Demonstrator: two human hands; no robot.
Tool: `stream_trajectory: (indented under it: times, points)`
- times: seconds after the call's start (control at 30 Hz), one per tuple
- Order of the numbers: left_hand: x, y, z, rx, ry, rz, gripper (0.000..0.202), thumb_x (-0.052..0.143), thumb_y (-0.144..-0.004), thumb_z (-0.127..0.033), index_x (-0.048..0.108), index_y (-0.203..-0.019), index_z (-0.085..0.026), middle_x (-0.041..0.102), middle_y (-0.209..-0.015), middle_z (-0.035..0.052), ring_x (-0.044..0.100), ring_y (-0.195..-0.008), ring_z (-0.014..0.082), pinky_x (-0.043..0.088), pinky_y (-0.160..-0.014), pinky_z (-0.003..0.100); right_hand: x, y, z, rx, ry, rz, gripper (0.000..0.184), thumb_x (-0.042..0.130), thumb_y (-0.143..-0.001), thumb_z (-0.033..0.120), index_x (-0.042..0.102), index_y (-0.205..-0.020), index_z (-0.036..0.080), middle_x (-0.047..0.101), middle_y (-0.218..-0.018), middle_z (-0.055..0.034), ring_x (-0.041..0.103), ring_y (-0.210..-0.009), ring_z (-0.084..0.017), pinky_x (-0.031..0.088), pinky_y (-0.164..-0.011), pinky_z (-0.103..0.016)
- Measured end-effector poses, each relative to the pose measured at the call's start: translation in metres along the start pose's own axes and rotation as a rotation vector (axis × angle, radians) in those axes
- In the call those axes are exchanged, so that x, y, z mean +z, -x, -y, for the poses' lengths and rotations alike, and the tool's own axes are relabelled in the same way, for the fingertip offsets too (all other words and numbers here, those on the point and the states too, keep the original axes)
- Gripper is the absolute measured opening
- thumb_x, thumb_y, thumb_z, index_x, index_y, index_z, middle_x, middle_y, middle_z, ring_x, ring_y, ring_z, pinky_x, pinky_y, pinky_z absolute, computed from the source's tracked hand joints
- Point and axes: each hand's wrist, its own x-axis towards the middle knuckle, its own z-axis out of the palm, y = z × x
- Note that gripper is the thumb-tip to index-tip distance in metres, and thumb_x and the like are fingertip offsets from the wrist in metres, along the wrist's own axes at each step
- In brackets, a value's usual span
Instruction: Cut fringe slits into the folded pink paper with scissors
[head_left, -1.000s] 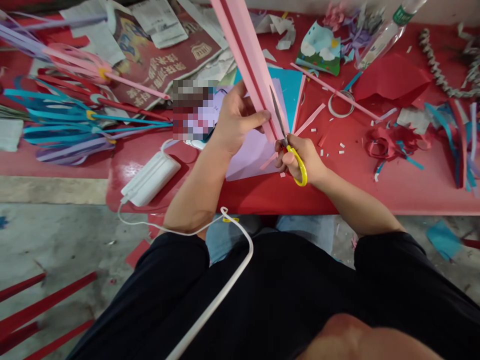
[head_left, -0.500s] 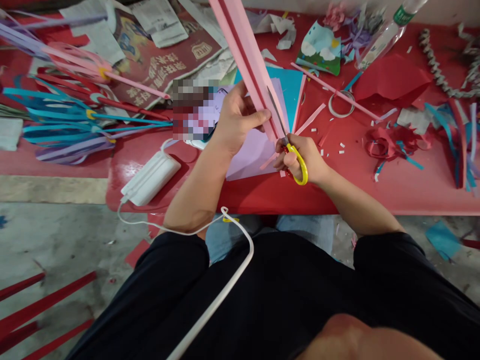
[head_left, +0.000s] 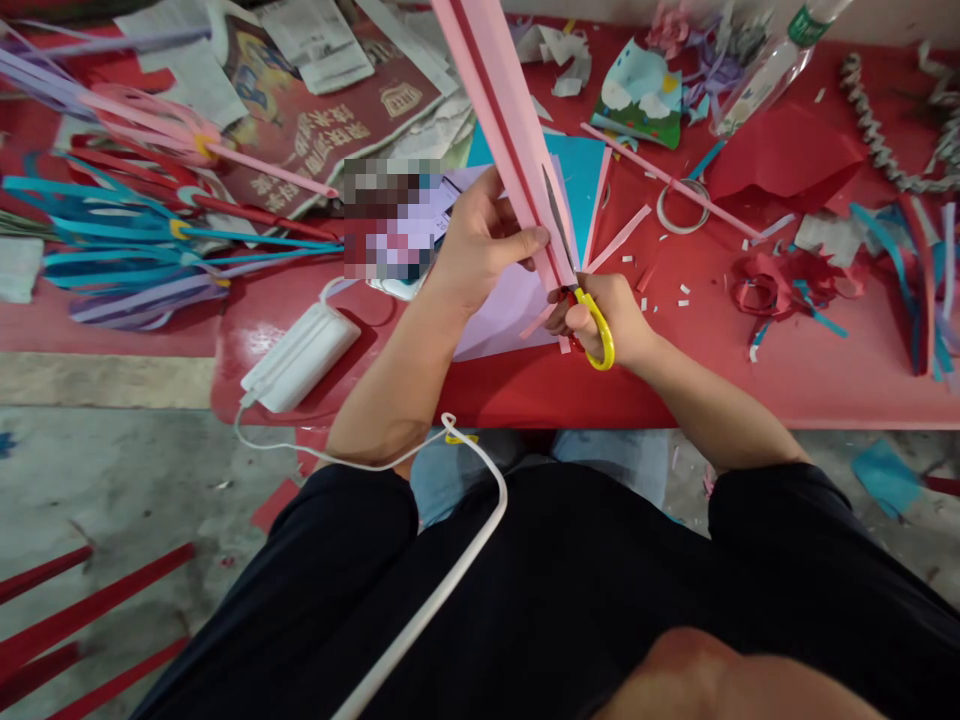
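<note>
A long folded strip of pink paper (head_left: 495,110) slants up and away from me, its near end pinched between the thumb and fingers of my left hand (head_left: 487,240). My right hand (head_left: 600,310) is closed round scissors (head_left: 601,335) with yellow and red handles. Their blades lie along the right side of the pink strip, close to the left thumb. Beneath both hands are sheets of lilac paper (head_left: 499,320) and blue paper (head_left: 589,185) on the red table (head_left: 360,385). The fingers behind the strip are partly hidden.
Paper flowers in blue (head_left: 112,235) and pink (head_left: 161,125) lie at the left, near a white power bank (head_left: 300,355) with a cable. To the right are a tape roll (head_left: 682,207), a pink paper stick (head_left: 675,185), red paper scraps (head_left: 780,285) and a plastic bottle (head_left: 761,85).
The pink strip has shifted slightly right and toward me with my left hand. The scissor blades sit closer together against the paper; my right hand has barely moved.
</note>
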Motion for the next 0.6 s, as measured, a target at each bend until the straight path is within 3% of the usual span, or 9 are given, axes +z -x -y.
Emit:
stream_trajectory:
  times: [0.17, 0.23, 0.43, 0.6]
  points:
    - [0.014, 0.013, -0.023, -0.058, -0.03, -0.05, 0.065, 0.107, -0.072, -0.051, 0.076, -0.127, -0.041, 0.084, -0.098, -0.0003, 0.079, -0.115, 0.039, 0.073, -0.093, 0.059, 0.003, 0.002, -0.002, 0.107, -0.054, -0.018, 0.094, 0.064, -0.079, 0.112, 0.07, -0.096, 0.019, 0.076, -0.071, -0.0037, 0.076, -0.055, -0.019, 0.06, -0.047, -0.028]
    - [0.013, 0.012, -0.023, -0.102, -0.017, -0.065, 0.065, 0.106, -0.072, -0.048, 0.074, -0.128, -0.041, 0.084, -0.098, -0.0003, 0.077, -0.121, 0.0395, 0.072, -0.096, 0.06, 0.004, 0.002, -0.003, 0.149, -0.087, -0.033, 0.093, 0.069, -0.077, 0.11, 0.068, -0.096, 0.02, 0.073, -0.068, -0.002, 0.076, -0.054, -0.019, 0.06, -0.045, -0.026]
    - [-0.005, -0.012, 0.018, -0.029, 0.057, 0.011, 0.076, 0.105, -0.058, -0.039, 0.071, -0.126, -0.042, 0.081, -0.094, -0.0014, 0.063, -0.145, 0.0457, 0.057, -0.121, 0.07, 0.006, 0.002, -0.002, 0.188, -0.11, -0.057, 0.09, 0.075, -0.076, 0.107, 0.068, -0.095, 0.02, 0.074, -0.069, -0.0024, 0.075, -0.054, -0.019, 0.061, -0.045, -0.027]
    - [-0.014, -0.019, 0.032, -0.003, 0.069, 0.054, 0.076, 0.101, -0.058, -0.04, 0.071, -0.128, -0.043, 0.08, -0.097, 0.0003, 0.054, -0.155, 0.0493, 0.048, -0.126, 0.077, 0.002, 0.002, 0.009, 0.08, 0.02, -0.005, 0.096, 0.054, -0.084, 0.114, 0.068, -0.086, 0.019, 0.079, -0.073, -0.0102, 0.081, -0.063, -0.022, 0.062, -0.053, -0.029]
